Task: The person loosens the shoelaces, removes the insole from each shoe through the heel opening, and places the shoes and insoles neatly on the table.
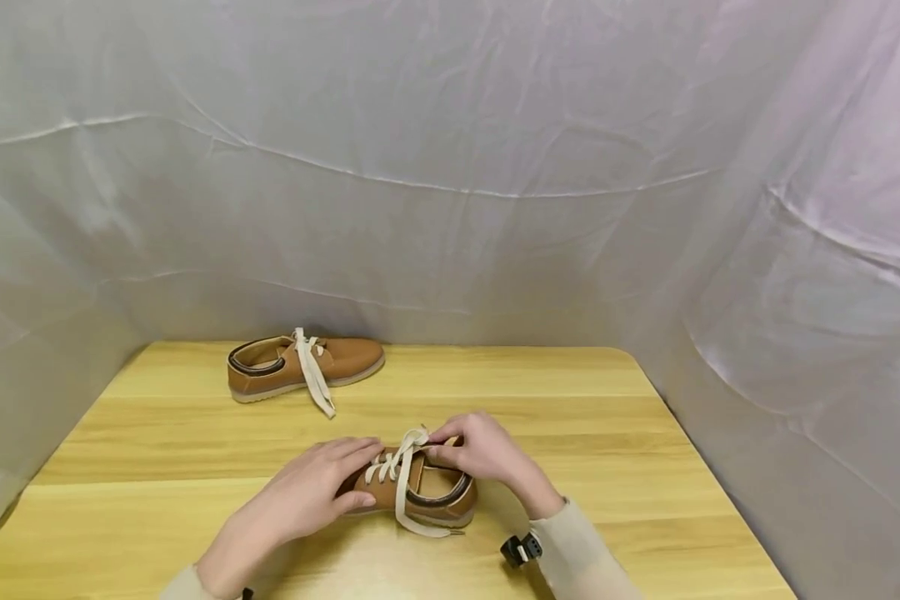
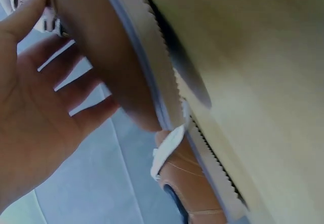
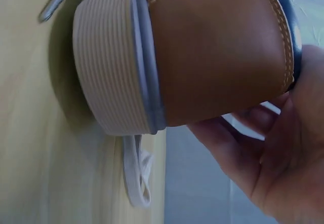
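Note:
A brown lace-up shoe (image 1: 462,503) with a pale sole stands near the table's front, toe to the left and heel to the right. My left hand (image 1: 307,492) holds its front part, fingers across the top and thumb on the near side. At the far rim of the shoe's opening, close beside the lace knot, my right hand (image 1: 487,450) pinches the collar between thumb and fingers. A cream shoelace (image 1: 402,492) crosses the eyelets and drops down the near side, its tip on the wood. In the right wrist view, the heel (image 3: 217,51) hides part of the right fingers.
A matching brown shoe (image 1: 352,358) rests at the table's back left, toe to the right, its white lace (image 1: 313,375) hanging over the near side. Grey cloth (image 1: 450,250) surrounds the wooden table (image 1: 607,433). A small black device (image 1: 521,550) sits by my right cuff.

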`<state>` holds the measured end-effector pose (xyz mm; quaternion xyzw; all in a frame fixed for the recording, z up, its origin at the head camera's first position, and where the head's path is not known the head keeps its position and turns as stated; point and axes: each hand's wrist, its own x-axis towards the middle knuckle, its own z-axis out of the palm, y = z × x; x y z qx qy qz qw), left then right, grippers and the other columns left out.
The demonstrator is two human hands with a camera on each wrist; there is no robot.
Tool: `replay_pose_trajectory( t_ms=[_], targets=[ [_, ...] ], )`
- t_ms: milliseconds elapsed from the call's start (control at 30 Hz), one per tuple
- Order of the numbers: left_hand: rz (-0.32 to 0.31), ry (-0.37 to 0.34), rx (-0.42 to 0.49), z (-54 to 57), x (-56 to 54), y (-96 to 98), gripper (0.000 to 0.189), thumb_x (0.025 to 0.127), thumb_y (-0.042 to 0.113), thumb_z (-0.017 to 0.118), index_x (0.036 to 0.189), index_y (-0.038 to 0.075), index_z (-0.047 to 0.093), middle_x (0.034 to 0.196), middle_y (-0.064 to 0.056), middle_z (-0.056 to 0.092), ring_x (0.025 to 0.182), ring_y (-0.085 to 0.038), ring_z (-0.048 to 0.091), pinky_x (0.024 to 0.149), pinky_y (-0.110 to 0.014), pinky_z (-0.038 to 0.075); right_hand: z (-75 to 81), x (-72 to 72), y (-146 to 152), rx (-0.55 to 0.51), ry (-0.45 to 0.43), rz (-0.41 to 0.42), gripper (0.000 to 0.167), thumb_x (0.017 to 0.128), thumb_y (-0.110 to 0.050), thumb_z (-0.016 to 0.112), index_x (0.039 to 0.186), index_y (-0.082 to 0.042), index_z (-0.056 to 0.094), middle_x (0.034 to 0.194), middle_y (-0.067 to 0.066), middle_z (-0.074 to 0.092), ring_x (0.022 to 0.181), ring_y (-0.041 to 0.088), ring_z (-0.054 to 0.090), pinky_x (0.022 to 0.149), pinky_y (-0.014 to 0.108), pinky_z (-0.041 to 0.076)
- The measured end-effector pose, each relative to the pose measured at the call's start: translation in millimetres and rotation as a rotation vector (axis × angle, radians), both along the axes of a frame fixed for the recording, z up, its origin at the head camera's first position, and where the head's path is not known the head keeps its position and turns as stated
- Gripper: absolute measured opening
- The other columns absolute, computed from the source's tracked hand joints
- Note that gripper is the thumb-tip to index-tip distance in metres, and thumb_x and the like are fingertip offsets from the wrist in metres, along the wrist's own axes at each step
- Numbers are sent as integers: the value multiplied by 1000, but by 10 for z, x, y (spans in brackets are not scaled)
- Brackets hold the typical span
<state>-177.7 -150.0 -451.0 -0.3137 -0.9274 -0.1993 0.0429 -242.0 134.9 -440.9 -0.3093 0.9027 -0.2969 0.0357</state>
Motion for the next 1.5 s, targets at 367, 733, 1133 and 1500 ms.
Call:
replay_pose_trajectory(
  t_ms=[367, 733, 1133, 1500],
  targets=[
    [185, 216, 134, 157, -118, 324, 42, 92, 22, 80, 131, 11, 70, 127, -4, 71, 105, -25, 72, 79, -45, 63, -15, 221, 287, -163, -124, -288, 22, 90, -8, 74, 110, -1, 78, 104, 13, 76, 65, 14, 68, 55, 30, 59],
    [253, 10, 266, 159, -124, 694, 28, 87, 26, 86, 111, 15, 76, 104, 4, 71, 85, -17, 68, 67, -34, 55, -89, 436, 245, -300, -191, -269, 25, 90, -12, 75, 114, -4, 75, 109, 12, 72, 59, 14, 69, 51, 31, 60],
    [318, -2, 323, 92, -195, 838, 22, 79, 10, 86, 96, 12, 71, 87, 4, 63, 71, -10, 55, 60, -30, 49, -99, 335, 25, -218, 44, -266, 19, 83, -15, 85, 100, -9, 79, 100, 1, 71, 84, 21, 69, 70, 23, 57],
    [337, -33, 385, 80, -234, 802, 20, 76, 2, 79, 93, 9, 70, 80, 6, 62, 68, -7, 55, 58, -25, 47, -163, 299, -39, -242, 138, -292, 7, 79, -8, 84, 80, -11, 78, 89, -3, 73, 79, 13, 70, 70, 22, 59]
  ],
)
